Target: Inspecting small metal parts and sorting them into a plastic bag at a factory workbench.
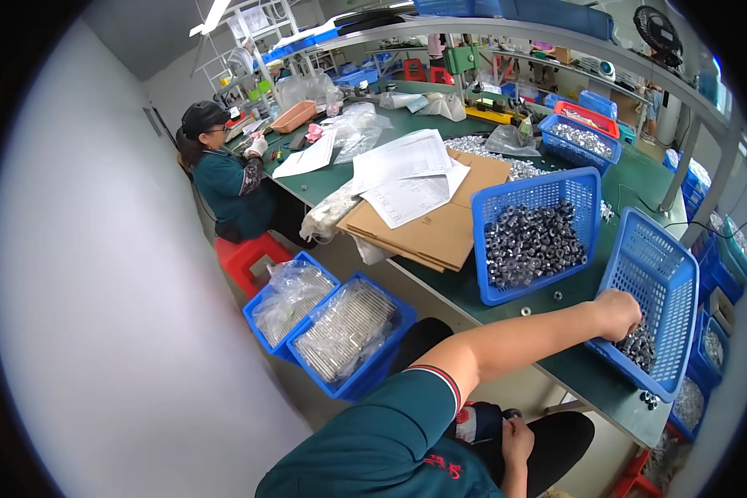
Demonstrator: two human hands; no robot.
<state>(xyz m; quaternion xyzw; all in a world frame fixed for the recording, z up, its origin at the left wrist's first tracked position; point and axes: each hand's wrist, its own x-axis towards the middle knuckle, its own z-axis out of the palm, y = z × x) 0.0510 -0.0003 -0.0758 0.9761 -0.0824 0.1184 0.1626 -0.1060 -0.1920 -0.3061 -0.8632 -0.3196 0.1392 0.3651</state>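
My left hand point(618, 315) reaches across to the right over the rim of a slanted blue basket point(657, 278). Its fingers are curled down at a heap of small dark metal parts point(637, 347); whatever they grip is hidden. In my lap, my right hand point(519, 442) is closed, with a small dark rounded piece point(512, 413) at its fingertips that is too small to name. Beside it lies a navy, white and red cloth-like item point(478, 422). Another blue basket point(479, 241), full of dark and silver ring-shaped metal parts point(535, 242), stands left of the first.
Cardboard sheets point(440, 220) and papers point(411, 178) lie on the green table point(506, 311). Loose rings point(525, 311) sit near its edge. Blue bins point(353, 386) of metal rods stand on the floor at left. A co-worker point(224, 178) sits beyond on a red stool point(245, 261).
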